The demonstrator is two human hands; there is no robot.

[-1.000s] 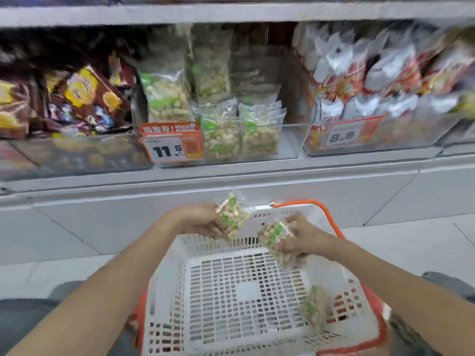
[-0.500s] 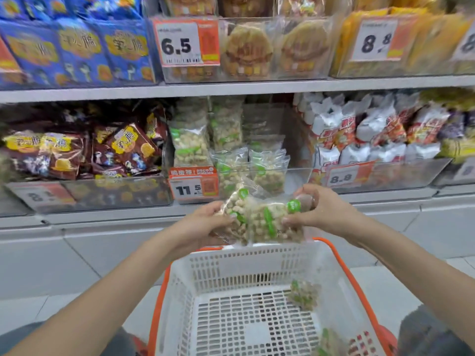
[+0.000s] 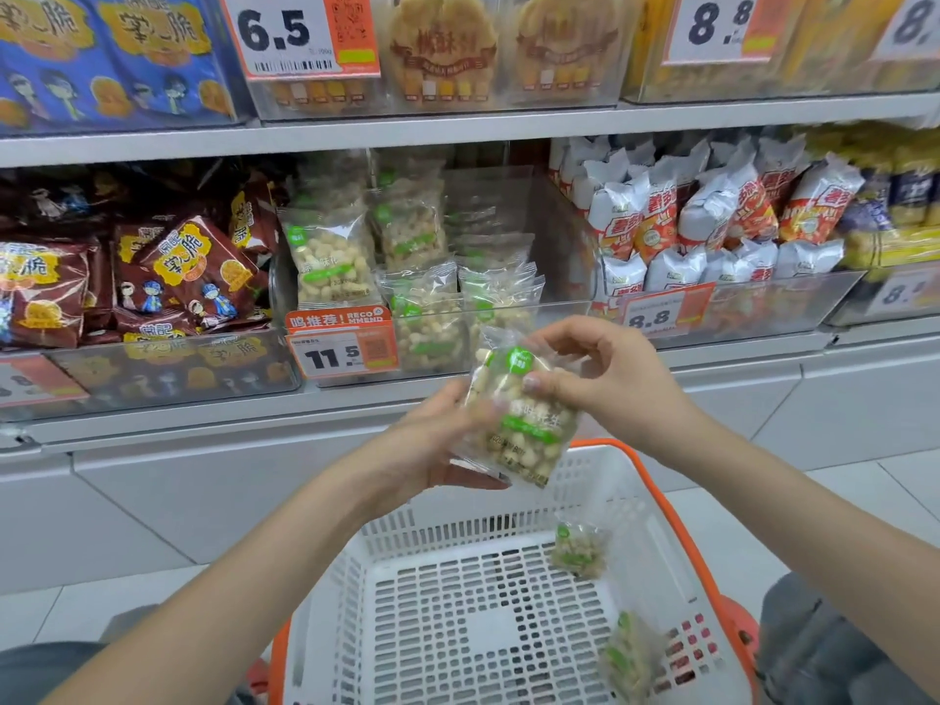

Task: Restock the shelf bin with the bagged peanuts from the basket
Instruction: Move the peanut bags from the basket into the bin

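Note:
Clear bags of peanuts (image 3: pixel 516 422) with green labels are held together above the basket, in front of the shelf. My left hand (image 3: pixel 432 440) grips them from below and behind. My right hand (image 3: pixel 600 374) pinches their top edge. The clear shelf bin (image 3: pixel 554 318) behind a 11.5 price tag (image 3: pixel 341 348) holds several upright peanut bags (image 3: pixel 330 256). The white basket (image 3: pixel 478 516) with an orange handle stands below; two peanut bags (image 3: pixel 580 549) lie at its right side, one (image 3: pixel 628 653) near the front corner.
Brown snack bags (image 3: pixel 193 272) fill the bin to the left, white-and-red bags (image 3: pixel 712 216) the bin to the right. An upper shelf (image 3: pixel 458 127) carries blue packs and pastries. Grey floor tiles (image 3: pixel 839 480) lie around the basket.
Both hands lifted peanut bags out of the basket and brought them together in front of the shelf. The view tilted up.

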